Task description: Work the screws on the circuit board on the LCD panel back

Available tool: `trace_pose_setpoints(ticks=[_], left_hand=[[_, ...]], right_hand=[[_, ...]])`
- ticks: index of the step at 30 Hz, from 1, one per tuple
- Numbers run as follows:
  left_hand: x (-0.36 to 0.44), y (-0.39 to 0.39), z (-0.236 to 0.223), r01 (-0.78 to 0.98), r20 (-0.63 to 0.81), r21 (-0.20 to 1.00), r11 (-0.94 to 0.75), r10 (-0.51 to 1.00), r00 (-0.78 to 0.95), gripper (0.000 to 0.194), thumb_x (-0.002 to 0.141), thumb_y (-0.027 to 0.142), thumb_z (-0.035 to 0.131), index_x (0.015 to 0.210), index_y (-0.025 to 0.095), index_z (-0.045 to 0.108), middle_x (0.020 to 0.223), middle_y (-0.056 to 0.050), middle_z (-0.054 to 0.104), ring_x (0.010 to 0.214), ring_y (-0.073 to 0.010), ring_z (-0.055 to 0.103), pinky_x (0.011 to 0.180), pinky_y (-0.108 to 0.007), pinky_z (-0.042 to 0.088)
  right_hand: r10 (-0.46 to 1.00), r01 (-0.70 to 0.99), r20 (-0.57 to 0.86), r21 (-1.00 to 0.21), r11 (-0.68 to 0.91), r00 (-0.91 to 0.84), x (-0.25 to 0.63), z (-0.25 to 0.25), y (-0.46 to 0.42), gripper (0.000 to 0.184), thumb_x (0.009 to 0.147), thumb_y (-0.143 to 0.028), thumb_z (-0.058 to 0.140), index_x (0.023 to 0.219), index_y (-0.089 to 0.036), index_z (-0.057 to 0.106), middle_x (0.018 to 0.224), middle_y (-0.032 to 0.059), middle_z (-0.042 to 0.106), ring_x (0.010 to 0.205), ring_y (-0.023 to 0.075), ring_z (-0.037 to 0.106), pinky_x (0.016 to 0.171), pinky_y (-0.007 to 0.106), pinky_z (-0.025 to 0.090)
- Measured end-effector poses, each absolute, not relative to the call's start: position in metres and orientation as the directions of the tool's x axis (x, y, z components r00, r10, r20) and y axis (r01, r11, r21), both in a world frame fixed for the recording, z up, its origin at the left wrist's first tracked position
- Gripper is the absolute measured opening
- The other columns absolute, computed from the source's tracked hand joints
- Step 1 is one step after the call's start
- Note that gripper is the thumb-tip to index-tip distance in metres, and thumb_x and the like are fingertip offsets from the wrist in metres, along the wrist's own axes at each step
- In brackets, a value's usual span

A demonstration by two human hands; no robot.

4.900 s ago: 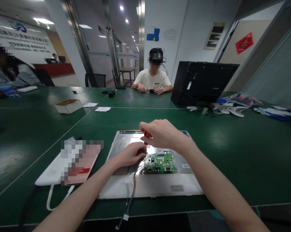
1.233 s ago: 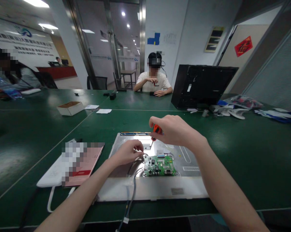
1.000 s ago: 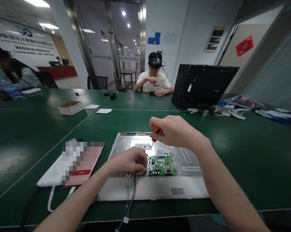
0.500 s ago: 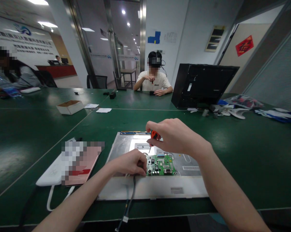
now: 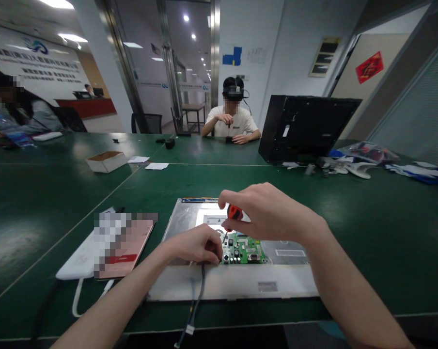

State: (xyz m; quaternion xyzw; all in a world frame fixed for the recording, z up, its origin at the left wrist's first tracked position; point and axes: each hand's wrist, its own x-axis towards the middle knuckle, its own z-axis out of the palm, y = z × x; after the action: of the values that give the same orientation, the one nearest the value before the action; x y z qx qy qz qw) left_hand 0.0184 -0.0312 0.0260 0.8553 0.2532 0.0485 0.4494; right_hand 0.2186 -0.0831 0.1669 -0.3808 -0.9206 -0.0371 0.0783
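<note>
A green circuit board (image 5: pixel 246 251) lies on the back of a silver display panel (image 5: pixel 233 283) before me. My right hand (image 5: pixel 270 211) grips a screwdriver (image 5: pixel 234 212) by its red and black handle, the thin shaft slanting down over the board's upper left part. Whether the tip touches the board I cannot tell. My left hand (image 5: pixel 200 244) rests at the board's left edge with its fingers curled together; what they pinch, if anything, is hidden. Dark cables (image 5: pixel 197 303) run from beneath that hand over the panel's front edge.
Left of the panel lie a white power bank (image 5: pixel 75 259) with a white cable and a pink flat item (image 5: pixel 132 242). Farther off are an open box (image 5: pixel 107 162), paper (image 5: pixel 156 166) and a black monitor (image 5: pixel 306 128). Across the table sits a person (image 5: pixel 233 116) wearing a headset.
My right hand has lowered the screwdriver toward me, so its shaft now reaches over the circuit board. My left hand has stayed in place.
</note>
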Motion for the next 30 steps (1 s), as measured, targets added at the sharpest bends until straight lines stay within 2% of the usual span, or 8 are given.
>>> trace_pose_setpoints(ticks=[6, 12, 25, 30], left_hand=[[0.019, -0.032, 0.023, 0.43, -0.195, 0.798, -0.423, 0.493, 0.848, 0.007, 0.075, 0.017, 0.068, 0.08, 0.015, 0.072, 0.067, 0.001, 0.064, 0.059, -0.0102, 0.054, 0.055, -0.019, 0.039], [0.02, -0.032, 0.024, 0.408, -0.141, 0.783, -0.469, 0.505, 0.852, 0.007, 0.073, 0.02, 0.07, 0.078, 0.016, 0.072, 0.07, 0.001, 0.064, 0.064, -0.0117, 0.055, 0.058, -0.019, 0.041], [0.019, -0.031, 0.023, 0.388, -0.151, 0.782, -0.487, 0.457, 0.877, 0.009, 0.074, 0.015, 0.068, 0.082, 0.016, 0.071, 0.073, 0.0, 0.066, 0.067, -0.0135, 0.057, 0.059, -0.021, 0.042], [0.018, -0.029, 0.021, 0.413, -0.178, 0.772, -0.483, 0.459, 0.87, 0.008, 0.075, 0.018, 0.068, 0.082, 0.017, 0.071, 0.071, 0.0, 0.065, 0.065, -0.0137, 0.056, 0.058, -0.021, 0.041]], right_hand=[[0.664, 0.668, 0.149, -0.027, 0.744, -0.733, 0.215, 0.165, -0.085, 0.02, 0.087, -0.034, 0.059, 0.102, -0.021, 0.056, 0.078, 0.0009, 0.068, 0.063, 0.0129, 0.056, 0.055, 0.024, 0.027], [0.661, 0.66, 0.102, -0.041, 0.75, -0.744, 0.21, 0.166, -0.088, 0.018, 0.087, -0.029, 0.059, 0.103, -0.022, 0.056, 0.077, 0.0002, 0.068, 0.064, 0.0135, 0.057, 0.055, 0.024, 0.026], [0.64, 0.639, 0.071, -0.04, 0.768, -0.765, 0.207, 0.164, -0.089, 0.015, 0.087, -0.03, 0.057, 0.099, -0.022, 0.056, 0.076, 0.0, 0.066, 0.061, 0.0119, 0.053, 0.051, 0.025, 0.022], [0.632, 0.631, 0.062, -0.037, 0.775, -0.772, 0.206, 0.162, -0.089, 0.013, 0.086, -0.028, 0.058, 0.097, -0.022, 0.056, 0.077, 0.0002, 0.066, 0.061, 0.012, 0.053, 0.05, 0.025, 0.021]])
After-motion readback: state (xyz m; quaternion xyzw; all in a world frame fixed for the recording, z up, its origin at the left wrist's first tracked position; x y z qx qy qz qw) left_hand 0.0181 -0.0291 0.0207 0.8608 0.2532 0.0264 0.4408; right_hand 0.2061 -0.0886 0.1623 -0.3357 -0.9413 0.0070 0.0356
